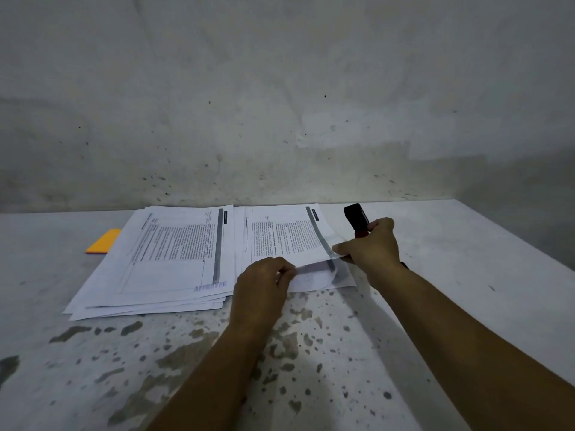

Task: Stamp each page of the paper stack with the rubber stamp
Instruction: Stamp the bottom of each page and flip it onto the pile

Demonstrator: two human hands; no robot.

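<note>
You are working at a pale, stained counter [311,353] set against a mottled wall [280,88], with both bare forearms reaching in from the lower edge of the view. Your left hand [261,287] is pinching the near edge of the top sheet [289,234] of the right-hand paper stack [323,281], its fingers [287,269] pressed together on the paper and curling that edge up off the pages beneath. Your right hand [371,244] is doing two things at once: its fingers are closed around the rubber stamp [357,217], whose black body is sticking up and away from you above the knuckles, while the thumb and forefinger are nipping the near right corner of the same lifted sheet. The stamp is hanging just beside the right edge of that stack, clear of the paper.

To the left, touching or nearly touching the right-hand stack, a second, loosely fanned pile [168,259] is lying flat, its top page showing a blue "APPROVED" mark [210,286] at the near right corner. An orange pad [104,241] is lying partly tucked under that pile's far left side.
</note>
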